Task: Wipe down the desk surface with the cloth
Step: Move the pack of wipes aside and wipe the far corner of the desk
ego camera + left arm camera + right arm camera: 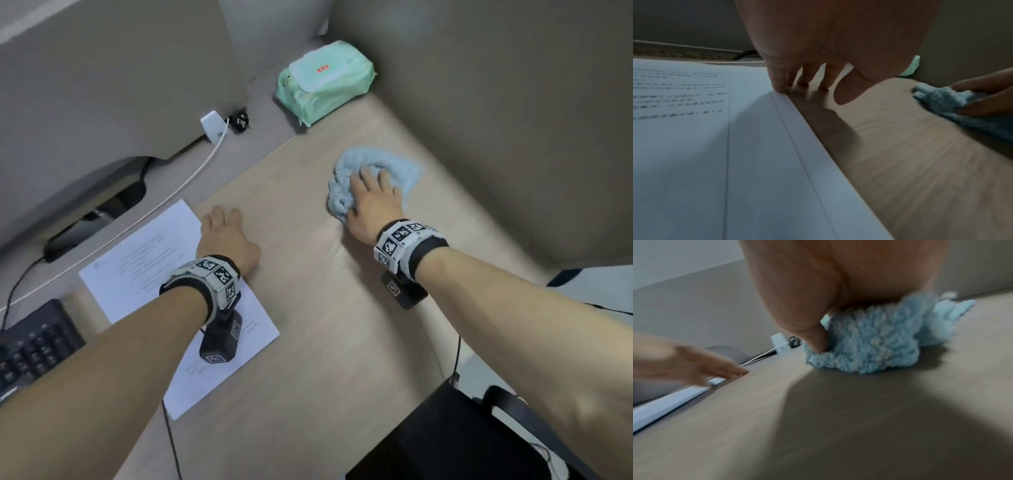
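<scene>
A fluffy light-blue cloth [376, 161] lies bunched on the light wood desk [325, 325], towards its back right. My right hand [371, 198] lies on top of it, fingers sunk into the pile. In the right wrist view the thumb [816, 339] digs into the cloth [869, 344] and bunches it against the desk. My left hand [224, 236] rests flat to the left, fingers straight. Its fingertips [780, 87] touch the right edge of a printed white sheet [715, 146] and the desk beside it.
A green pack of wet wipes [325, 80] lies in the back corner. Beige partition walls [513, 120] close the back and right. A white charger [213, 126] with its cable, a black keyboard [30, 346] and the sheet [144, 260] sit left; a black chair [462, 435] is at front right.
</scene>
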The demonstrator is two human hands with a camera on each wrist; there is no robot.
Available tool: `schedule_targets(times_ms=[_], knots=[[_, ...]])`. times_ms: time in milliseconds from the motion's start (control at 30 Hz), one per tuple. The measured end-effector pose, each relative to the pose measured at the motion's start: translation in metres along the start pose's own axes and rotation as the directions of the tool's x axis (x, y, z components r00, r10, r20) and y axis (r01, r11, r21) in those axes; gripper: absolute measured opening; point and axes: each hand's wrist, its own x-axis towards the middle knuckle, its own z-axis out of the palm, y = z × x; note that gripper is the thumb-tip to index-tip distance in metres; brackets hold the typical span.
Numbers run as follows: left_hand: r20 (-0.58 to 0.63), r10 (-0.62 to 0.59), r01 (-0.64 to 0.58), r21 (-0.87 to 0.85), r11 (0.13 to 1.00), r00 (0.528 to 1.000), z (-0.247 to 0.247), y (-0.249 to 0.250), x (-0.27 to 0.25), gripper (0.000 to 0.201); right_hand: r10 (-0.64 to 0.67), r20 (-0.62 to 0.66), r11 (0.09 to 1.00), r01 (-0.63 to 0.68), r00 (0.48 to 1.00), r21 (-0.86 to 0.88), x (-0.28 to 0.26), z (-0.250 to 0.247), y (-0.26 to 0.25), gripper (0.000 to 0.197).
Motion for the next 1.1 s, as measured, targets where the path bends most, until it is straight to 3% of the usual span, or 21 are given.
schedule_targets(times_ms=[67, 133, 200, 267, 333, 400, 467, 500, 567, 633, 700, 767, 867, 1000, 1067, 1100], knots=[[0.021, -0.01, 0.009, 0.033, 0.999, 1.0, -0.004, 0.004, 0.003, 0.05, -0.237, 0.05, 0.97, 0.239, 0.97, -0.043, -0.016, 0.008, -0.034, 0.077], [0.045, -0.011, 0.008, 0.069, 0.998, 0.999, -0.01, 0.005, 0.006, 0.047, -0.441, 0.114, 0.889, 0.45, 0.89, -0.081, -0.04, 0.025, -0.056, 0.078], [0.064, -0.015, 0.009, 0.095, 0.995, 0.998, -0.012, 0.004, 0.007, 0.048, -0.49, 0.158, 0.855, 0.508, 0.857, -0.103, -0.041, 0.026, -0.046, 0.078], [0.067, -0.008, 0.0, 0.116, 0.993, 0.998, -0.012, 0.003, 0.005, 0.05, -0.37, 0.123, 0.914, 0.385, 0.921, -0.126, -0.024, 0.016, -0.015, 0.078], [0.065, 0.002, -0.011, 0.133, 0.991, 0.998, -0.01, 0.003, 0.003, 0.052, -0.129, 0.009, 0.987, 0.13, 0.992, -0.09, -0.002, 0.001, 0.026, 0.077], [0.06, -0.002, -0.006, 0.138, 0.99, 0.998, -0.009, 0.005, 0.003, 0.051, 0.136, -0.027, 0.991, -0.137, 0.99, -0.003, 0.015, -0.015, 0.054, 0.073], [0.054, -0.027, 0.02, 0.128, 0.992, 0.998, -0.008, 0.01, 0.005, 0.049, 0.243, -0.003, 0.97, -0.243, 0.97, 0.034, 0.02, -0.02, 0.047, 0.074], [0.051, -0.042, 0.036, 0.122, 0.992, 0.998, -0.008, 0.012, 0.005, 0.047, 0.197, 0.012, 0.98, -0.197, 0.98, 0.004, 0.016, -0.019, 0.032, 0.076], [0.044, -0.055, 0.05, 0.109, 0.993, 0.998, -0.007, 0.016, 0.006, 0.045, -0.065, 0.058, 0.995, 0.069, 0.996, -0.072, -0.005, -0.005, 0.0, 0.081], [0.041, -0.053, 0.049, 0.107, 0.993, 0.998, -0.006, 0.015, 0.006, 0.044, -0.323, 0.126, 0.936, 0.337, 0.938, -0.102, -0.039, 0.016, -0.02, 0.082], [0.043, -0.049, 0.044, 0.114, 0.993, 0.998, -0.005, 0.013, 0.008, 0.045, -0.433, 0.137, 0.887, 0.449, 0.891, -0.111, -0.062, 0.028, -0.012, 0.079], [0.051, -0.055, 0.05, 0.099, 0.994, 0.997, -0.004, 0.011, 0.008, 0.045, -0.376, 0.112, 0.912, 0.389, 0.92, -0.13, -0.072, 0.03, 0.013, 0.077], [0.047, -0.089, 0.09, -0.013, 0.996, 0.995, -0.005, 0.012, 0.007, 0.038, -0.085, 0.002, 0.993, 0.085, 0.996, -0.078, -0.071, 0.027, 0.063, 0.075], [0.047, -0.166, 0.172, -0.182, 0.968, 0.985, -0.011, 0.022, 0.009, 0.035, 0.234, -0.066, 0.972, -0.233, 0.97, 0.022, -0.05, 0.016, 0.081, 0.074], [0.025, -0.157, 0.158, -0.225, 0.961, 0.987, -0.011, 0.032, 0.012, 0.043, 0.269, -0.023, 0.962, -0.268, 0.963, 0.045, -0.045, 0.013, 0.057, 0.076], [0.021, -0.144, 0.145, -0.239, 0.96, 0.989, -0.01, 0.036, 0.013, 0.052, 0.202, -0.022, 0.979, -0.201, 0.979, 0.035, -0.049, 0.016, 0.043, 0.076]])
